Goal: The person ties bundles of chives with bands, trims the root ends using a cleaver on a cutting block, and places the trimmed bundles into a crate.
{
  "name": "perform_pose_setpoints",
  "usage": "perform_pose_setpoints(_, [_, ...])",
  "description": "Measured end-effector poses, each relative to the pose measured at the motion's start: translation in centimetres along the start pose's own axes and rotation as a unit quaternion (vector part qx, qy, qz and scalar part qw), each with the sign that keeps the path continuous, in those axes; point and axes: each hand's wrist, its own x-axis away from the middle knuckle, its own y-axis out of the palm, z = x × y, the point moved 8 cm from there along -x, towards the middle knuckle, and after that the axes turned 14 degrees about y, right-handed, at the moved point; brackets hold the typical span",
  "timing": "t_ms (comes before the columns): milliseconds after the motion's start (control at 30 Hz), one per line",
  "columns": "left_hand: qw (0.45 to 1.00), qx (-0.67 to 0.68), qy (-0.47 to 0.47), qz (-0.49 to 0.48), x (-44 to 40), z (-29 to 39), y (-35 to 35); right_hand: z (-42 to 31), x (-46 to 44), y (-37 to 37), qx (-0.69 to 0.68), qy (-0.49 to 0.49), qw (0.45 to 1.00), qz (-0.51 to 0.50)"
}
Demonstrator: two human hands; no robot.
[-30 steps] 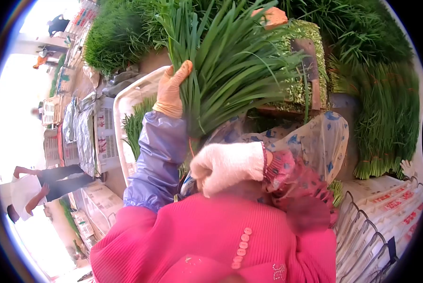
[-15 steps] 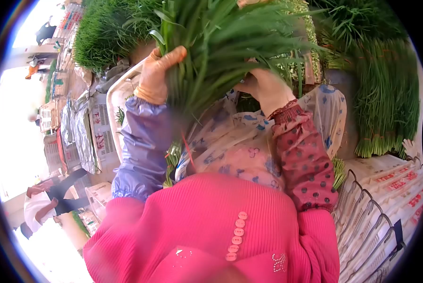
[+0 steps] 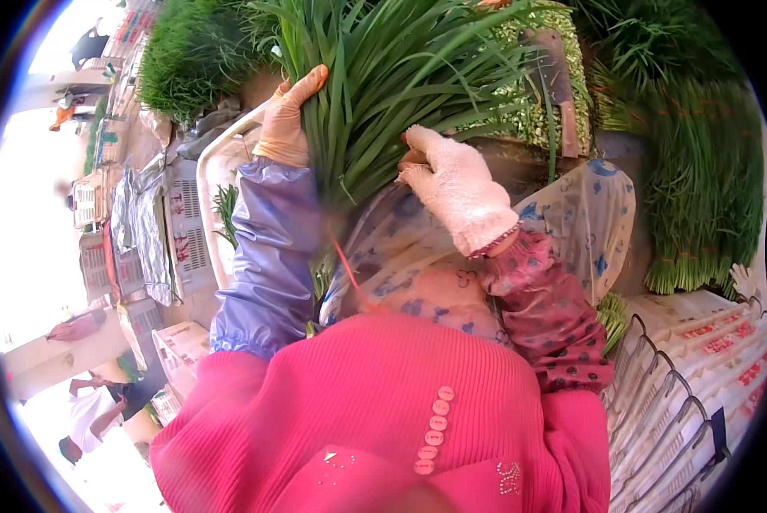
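My left hand [image 3: 287,120], in an orange glove, is wrapped round a large bunch of long green leaves [image 3: 383,94]. The leaves fan out up and to the right. Beside the lower edge of the bunch is my right hand [image 3: 460,184], in a fuzzy white glove, its fingers bent together; whatever lies between them is too small to make out. A thin red string [image 3: 347,267] runs below the bunch, over the clear, blue-patterned apron [image 3: 417,274].
A cleaver [image 3: 557,90] lies on chopped green bits [image 3: 528,111]. Tied green bundles [image 3: 699,188] stand at right, above white printed bags [image 3: 708,342] and metal hooks. A white crate [image 3: 211,184] is at left. Another person [image 3: 97,415] is at the lower left.
My right hand moved up from near my chest to the leaves, then slightly back and left from them. My left hand shifted up and left with the bunch. The red string shows more.
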Motion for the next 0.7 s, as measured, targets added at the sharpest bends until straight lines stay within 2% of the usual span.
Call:
perform_pose_setpoints(33, [1.0, 0.004, 0.0, -0.01, 0.2, 0.0, 0.2, 0.3, -0.2, 0.2, 0.077, 0.023, 0.996, 0.025])
perform_pose_setpoints(167, [1.0, 0.009, 0.002, -0.009, 0.7, 0.1, 0.9, 1.0, -0.1, 1.8, 0.14, 0.012, 0.99, 0.011])
perform_pose_setpoints(233, [1.0, 0.01, 0.004, -0.009, 0.6, 0.0, 0.9, 0.3, 0.0, 1.0, 0.093, -0.05, 0.993, 0.056])
perform_pose_setpoints(267, [1.0, 0.007, 0.01, -0.002, 0.5, 0.0, 0.7, 0.2, 0.1, 0.9, 0.093, -0.049, 0.993, 0.057])
perform_pose_setpoints(333, [1.0, 0.005, 0.016, 0.004, 0.4, 0.0, 0.7, 0.6, -0.2, 0.9, 0.019, 0.013, 1.0, 0.021])
perform_pose_setpoints(367, [1.0, 0.006, 0.015, -0.001, 0.5, 0.0, 0.8, 0.8, -0.3, 1.1, 0.019, 0.013, 1.0, 0.022])
perform_pose_setpoints(433, [1.0, 0.006, 0.014, -0.005, 0.7, 0.1, 1.1, 2.3, -0.7, 1.2, -0.113, 0.064, 0.991, 0.022])
perform_pose_setpoints(533, [1.0, -0.005, 0.018, -0.001, 0.9, 0.2, 1.3, 2.6, -0.7, 1.6, -0.155, 0.099, 0.983, 0.013])
perform_pose_setpoints(567, [1.0, -0.002, 0.018, -0.011, 1.0, 0.2, 1.6, 2.6, -0.8, 1.6, -0.155, 0.099, 0.983, 0.014])
perform_pose_setpoints(633, [1.0, 0.001, 0.017, -0.021, 0.9, 0.0, 1.8, 1.0, -0.8, 1.5, 0.043, -0.006, 0.998, 0.054])
perform_pose_setpoints(700, [1.0, -0.013, 0.022, -0.003, 0.8, 0.0, 1.3, 0.9, -0.7, 1.6, -0.004, -0.01, 0.999, 0.031])
